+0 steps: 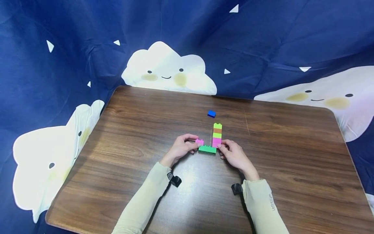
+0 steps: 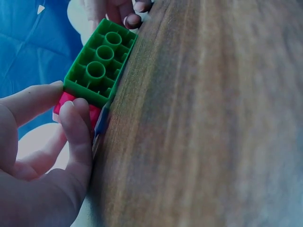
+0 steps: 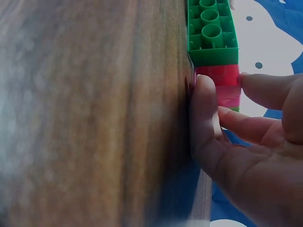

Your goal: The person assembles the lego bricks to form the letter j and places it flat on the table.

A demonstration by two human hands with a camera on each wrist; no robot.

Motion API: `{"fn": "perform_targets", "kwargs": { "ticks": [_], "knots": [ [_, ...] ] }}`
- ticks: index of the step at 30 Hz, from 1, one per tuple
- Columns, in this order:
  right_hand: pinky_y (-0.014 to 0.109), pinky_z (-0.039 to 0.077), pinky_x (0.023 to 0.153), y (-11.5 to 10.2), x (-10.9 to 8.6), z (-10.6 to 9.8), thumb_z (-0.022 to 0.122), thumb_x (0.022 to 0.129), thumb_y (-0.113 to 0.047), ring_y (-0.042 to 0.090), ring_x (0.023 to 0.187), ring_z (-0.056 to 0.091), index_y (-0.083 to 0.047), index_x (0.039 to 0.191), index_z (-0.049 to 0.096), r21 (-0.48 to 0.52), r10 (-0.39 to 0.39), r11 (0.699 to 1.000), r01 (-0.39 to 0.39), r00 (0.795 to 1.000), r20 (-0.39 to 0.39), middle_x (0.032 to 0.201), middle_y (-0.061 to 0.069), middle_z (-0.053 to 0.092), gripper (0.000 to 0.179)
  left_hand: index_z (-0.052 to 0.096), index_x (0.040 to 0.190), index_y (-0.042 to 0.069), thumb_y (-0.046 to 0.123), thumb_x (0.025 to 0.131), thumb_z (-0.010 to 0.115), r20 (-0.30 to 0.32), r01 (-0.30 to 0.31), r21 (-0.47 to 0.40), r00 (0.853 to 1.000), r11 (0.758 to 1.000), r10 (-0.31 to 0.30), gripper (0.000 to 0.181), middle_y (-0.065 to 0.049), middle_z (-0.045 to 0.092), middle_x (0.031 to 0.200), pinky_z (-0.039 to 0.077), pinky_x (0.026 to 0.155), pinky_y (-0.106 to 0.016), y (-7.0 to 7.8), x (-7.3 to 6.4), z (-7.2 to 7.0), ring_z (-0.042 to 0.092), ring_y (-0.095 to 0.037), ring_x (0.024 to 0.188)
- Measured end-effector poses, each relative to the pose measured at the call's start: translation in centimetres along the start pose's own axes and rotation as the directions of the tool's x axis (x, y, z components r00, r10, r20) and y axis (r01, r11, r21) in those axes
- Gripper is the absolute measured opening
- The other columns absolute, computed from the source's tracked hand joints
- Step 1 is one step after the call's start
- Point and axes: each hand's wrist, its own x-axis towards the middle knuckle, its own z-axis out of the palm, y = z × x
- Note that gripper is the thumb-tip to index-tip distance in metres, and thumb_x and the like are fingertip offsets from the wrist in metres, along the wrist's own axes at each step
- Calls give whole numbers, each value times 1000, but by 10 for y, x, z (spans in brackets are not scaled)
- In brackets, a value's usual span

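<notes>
A long green building brick [image 1: 207,149] lies on its side, its hollow underside facing the wrist cameras. One pink brick [image 1: 200,142] joins its left end. From its right end a column runs away from me: pink bricks [image 1: 217,142], then lime [image 1: 217,135], orange [image 1: 217,130] and lime again at the far end. With thumb and fingers my left hand [image 1: 181,147] pinches the left pink brick, seen beside the green brick [image 2: 99,64] in the left wrist view. The right hand [image 1: 234,154] pinches the column's pink part [image 3: 225,75] next to the green brick.
A small blue brick [image 1: 211,113] lies apart, beyond the column's far end. The brown wooden table [image 1: 146,120] has rounded corners. Behind it hangs a dark blue cloth [image 1: 245,39] with white clouds and triangles. Each wrist wears a black strap-on device [image 1: 176,180].
</notes>
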Motion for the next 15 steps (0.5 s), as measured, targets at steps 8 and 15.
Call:
{"fn": "perform_targets", "kwargs": {
  "ticks": [8,15],
  "knots": [
    [25,55,66,2,1,0,51,100,-20,13,75,64,10,127,52,-7,8,1000,-8,1000,4,102,20,63,40,58,123,-4,4,84,71,11,8,-30,1000,1000,-8,42,1,70,75,52,59,-22,0,-1,0,63,-9,61],
    [25,55,66,2,3,-1,50,100,-19,11,73,64,10,129,51,9,36,999,-36,999,16,102,20,64,41,56,123,-5,0,84,70,-18,3,-47,1000,999,-4,42,-12,69,98,51,57,-21,0,1,1,63,-7,64]
  ]
}}
